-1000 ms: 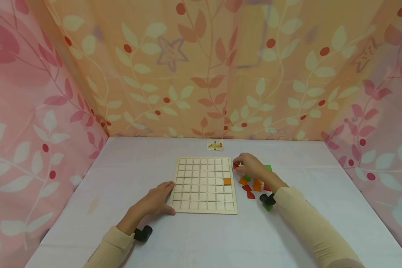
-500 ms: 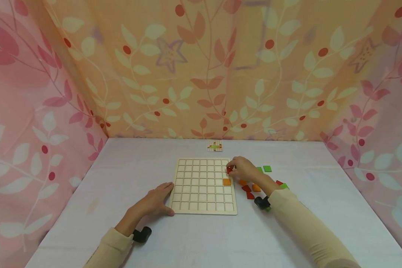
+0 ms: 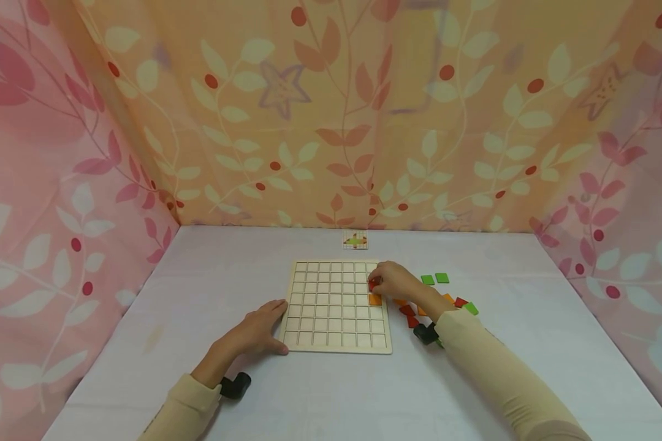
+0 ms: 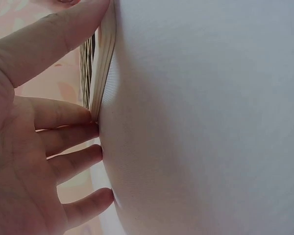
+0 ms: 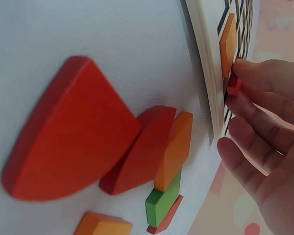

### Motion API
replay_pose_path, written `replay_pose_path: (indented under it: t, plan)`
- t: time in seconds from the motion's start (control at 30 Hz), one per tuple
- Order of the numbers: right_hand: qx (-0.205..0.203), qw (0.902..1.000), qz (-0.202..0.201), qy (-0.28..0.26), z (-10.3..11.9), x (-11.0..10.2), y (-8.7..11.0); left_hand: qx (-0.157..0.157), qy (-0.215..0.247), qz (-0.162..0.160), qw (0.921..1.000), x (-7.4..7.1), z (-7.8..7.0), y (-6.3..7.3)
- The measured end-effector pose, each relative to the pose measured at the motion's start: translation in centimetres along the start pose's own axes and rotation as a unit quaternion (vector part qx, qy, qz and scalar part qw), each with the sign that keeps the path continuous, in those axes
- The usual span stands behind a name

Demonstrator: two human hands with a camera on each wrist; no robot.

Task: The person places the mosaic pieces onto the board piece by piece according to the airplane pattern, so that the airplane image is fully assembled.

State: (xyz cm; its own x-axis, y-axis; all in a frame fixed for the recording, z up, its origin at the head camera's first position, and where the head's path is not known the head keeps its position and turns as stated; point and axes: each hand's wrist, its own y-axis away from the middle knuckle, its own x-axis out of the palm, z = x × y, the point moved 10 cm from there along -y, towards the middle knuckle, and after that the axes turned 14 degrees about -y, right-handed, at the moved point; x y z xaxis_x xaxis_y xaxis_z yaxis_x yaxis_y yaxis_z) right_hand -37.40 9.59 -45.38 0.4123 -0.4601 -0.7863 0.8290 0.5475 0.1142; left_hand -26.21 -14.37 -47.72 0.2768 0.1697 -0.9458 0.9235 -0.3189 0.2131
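A pale wooden grid board point(image 3: 331, 318) lies flat on the table. My left hand point(image 3: 258, 327) rests at its left edge, thumb and fingers spread against the side; the left wrist view shows the fingertips point(image 4: 90, 116) at the board's edge. My right hand point(image 3: 395, 282) is over the board's right column, pinching a small red piece point(image 5: 234, 84) between thumb and fingers. That piece sits right beside an orange square tile point(image 3: 375, 299) set in a cell of the same column. The right hand partly hides the red piece in the head view.
Right of the board lie loose pieces: green squares point(image 3: 442, 278), red quarter-round pieces point(image 5: 71, 137), orange tiles point(image 5: 175, 149) and more, several partly under the right arm. A small printed pattern card point(image 3: 355, 239) lies behind the board. Patterned curtains point(image 3: 342, 122) stand around the table.
My right hand has moved left from the loose pieces, carrying the red piece onto the board's right column above the orange tile. The left hand stays at the board's edge.
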Motion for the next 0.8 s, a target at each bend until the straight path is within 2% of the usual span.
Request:
replay_pose_path:
  t: [0.8]
  plan:
    - [0.003, 1.0000, 0.001, 0.006, 0.14, 0.25, 0.01, -0.001, -0.005, 0.001, 1.0000, 0.30, 0.12, -0.33]
